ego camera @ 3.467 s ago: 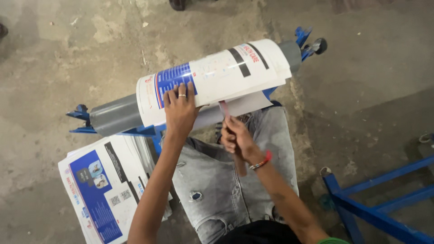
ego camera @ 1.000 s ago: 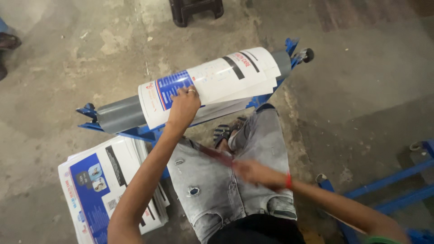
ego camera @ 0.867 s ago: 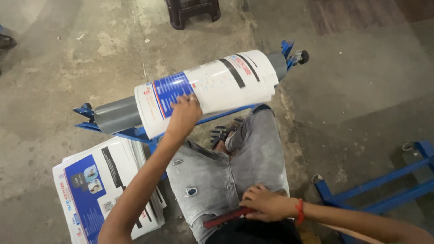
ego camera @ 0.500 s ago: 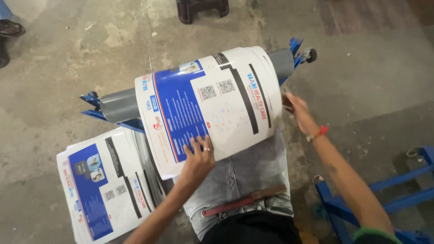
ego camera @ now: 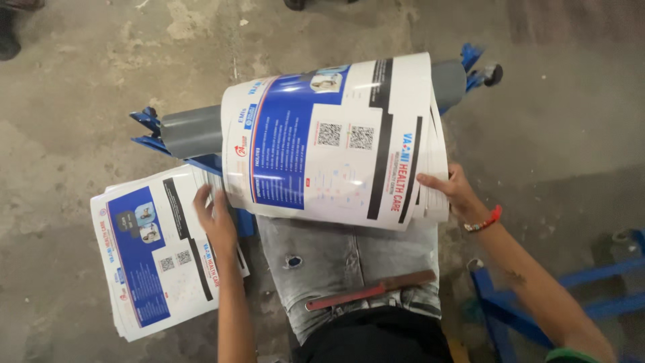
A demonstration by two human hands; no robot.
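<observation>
A glossy printed sheet (ego camera: 322, 144), white with a blue panel and black bars, hangs unrolled from a grey roll core (ego camera: 191, 130) on a blue stand. My right hand (ego camera: 451, 191) grips the sheet's lower right edge, thumb on top. My left hand (ego camera: 216, 216) is at the sheet's lower left edge, fingers spread; I cannot tell whether it grips the edge. A red-handled cutting tool (ego camera: 371, 290) lies across my lap on grey jeans. A stack of cut printed sheets (ego camera: 158, 255) lies on the floor to my left.
The floor is rough concrete (ego camera: 74, 101). A blue metal frame (ego camera: 571, 309) stands at the lower right. A dark shoe (ego camera: 10, 40) shows at the top left corner. The stand's blue bracket (ego camera: 148, 124) sticks out left of the core.
The tool went from my right hand to my lap. Both hands pulled the sheet off the roll toward me; my right hand now grips its right edge, my left moved to its left edge.
</observation>
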